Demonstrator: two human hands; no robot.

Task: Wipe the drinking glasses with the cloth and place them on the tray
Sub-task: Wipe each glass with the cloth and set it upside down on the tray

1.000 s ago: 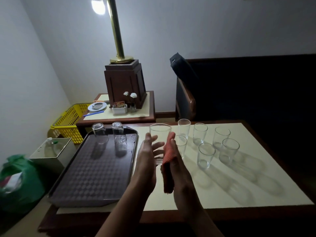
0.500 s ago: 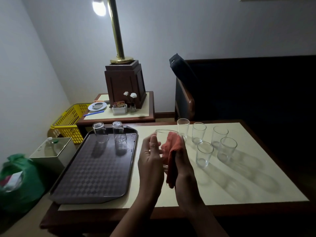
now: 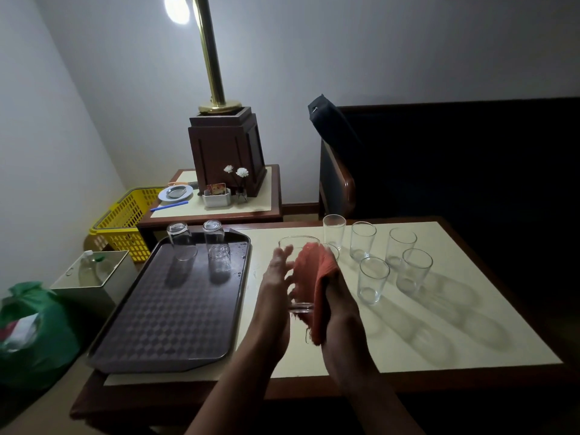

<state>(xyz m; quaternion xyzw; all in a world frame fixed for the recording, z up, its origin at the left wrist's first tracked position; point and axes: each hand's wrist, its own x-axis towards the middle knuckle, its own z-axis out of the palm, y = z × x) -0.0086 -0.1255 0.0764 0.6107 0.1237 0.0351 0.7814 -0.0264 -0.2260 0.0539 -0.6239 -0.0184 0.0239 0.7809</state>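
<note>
My left hand point(image 3: 276, 287) grips a clear drinking glass point(image 3: 298, 246) held upright above the table. My right hand point(image 3: 340, 304) presses an orange cloth point(image 3: 314, 277) against the glass's right side, and the cloth covers much of it. The dark brown tray point(image 3: 163, 315) lies to the left and carries three upturned glasses at its far end point(image 3: 179, 241) point(image 3: 213, 235) point(image 3: 219, 262). Several upright glasses stand on the cream tabletop to the right, the nearest one point(image 3: 372, 279) just beyond my right hand.
The cream table point(image 3: 439, 334) has a dark wooden edge. Behind the tray is a side table point(image 3: 260, 196) with a lamp base, flowers and a plate. A yellow basket point(image 3: 125, 221), a white box point(image 3: 91, 277) and a green bag point(image 3: 34, 334) sit at the left. A dark bench point(image 3: 470, 158) stands behind.
The cloth has wrapped further over the glass's right side and my hands have turned on it. The glass sits a little lower and closer to me than a second ago.
</note>
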